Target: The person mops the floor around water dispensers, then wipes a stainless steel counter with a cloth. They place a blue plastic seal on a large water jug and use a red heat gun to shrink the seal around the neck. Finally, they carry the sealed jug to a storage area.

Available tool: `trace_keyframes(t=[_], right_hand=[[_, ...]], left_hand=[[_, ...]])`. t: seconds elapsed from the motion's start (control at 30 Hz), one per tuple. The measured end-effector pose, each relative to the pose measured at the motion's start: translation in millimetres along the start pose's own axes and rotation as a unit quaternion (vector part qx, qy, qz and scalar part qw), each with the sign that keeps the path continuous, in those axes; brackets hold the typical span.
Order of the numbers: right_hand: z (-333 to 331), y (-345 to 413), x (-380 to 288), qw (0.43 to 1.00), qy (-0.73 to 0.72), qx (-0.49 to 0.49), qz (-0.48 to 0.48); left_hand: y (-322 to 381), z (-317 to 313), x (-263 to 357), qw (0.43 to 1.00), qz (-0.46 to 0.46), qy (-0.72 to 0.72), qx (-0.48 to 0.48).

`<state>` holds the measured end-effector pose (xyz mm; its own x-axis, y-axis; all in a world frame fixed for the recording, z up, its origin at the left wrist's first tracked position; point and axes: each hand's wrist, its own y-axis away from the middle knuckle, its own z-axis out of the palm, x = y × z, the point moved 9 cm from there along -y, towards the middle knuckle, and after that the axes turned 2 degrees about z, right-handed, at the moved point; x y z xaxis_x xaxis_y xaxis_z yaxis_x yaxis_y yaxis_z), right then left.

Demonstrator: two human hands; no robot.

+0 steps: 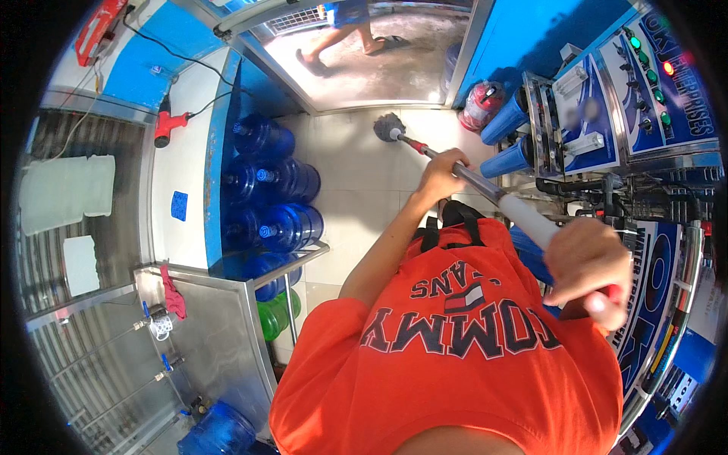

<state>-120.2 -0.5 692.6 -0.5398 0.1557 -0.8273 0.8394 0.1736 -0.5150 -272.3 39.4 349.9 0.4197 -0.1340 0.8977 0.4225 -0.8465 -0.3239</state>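
Observation:
A long mop handle (480,185) runs from close to my chest out to a grey mop head (389,127), which rests on the pale floor tiles (352,170) near the glass door. My left hand (443,176) is closed around the metal shaft, midway along it. Nearer my body, my right hand (588,264) grips the upper end, at the white part of the handle; this hand is a little blurred. A red piece shows on the shaft just behind the mop head, and another bit of red by my right hand.
Blue water jugs (292,227) stand stacked left, beside a metal rail (293,264) and a steel counter (219,324). A wrapped red fire extinguisher (482,105) and blue filter housings (506,159) flank the right. Beyond the door frame (378,108), another person's legs show.

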Motion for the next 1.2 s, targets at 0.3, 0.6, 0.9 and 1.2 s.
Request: trace_keyframes(t=[0.3,0.6,0.9,1.2], right_hand=[[0.2,21.9,17.1,0.986,0.002,0.155,0.065],[-57.3,89.5,46.0,0.933,0.067,0.345,0.077],[-188.7,114.7,139.6,0.918,0.017,0.390,0.070],[-297.1,94.0,214.1,0.892,-0.026,0.445,0.071]], left_hand=[[25.7,55.8,-18.4,0.976,0.036,-0.071,-0.204],[-19.0,87.8,-67.4,0.948,-0.002,-0.100,-0.303],[-123.8,73.5,-139.4,0.938,-0.115,-0.133,-0.299],[-205.4,60.6,-201.4,0.925,-0.105,-0.158,-0.330]])
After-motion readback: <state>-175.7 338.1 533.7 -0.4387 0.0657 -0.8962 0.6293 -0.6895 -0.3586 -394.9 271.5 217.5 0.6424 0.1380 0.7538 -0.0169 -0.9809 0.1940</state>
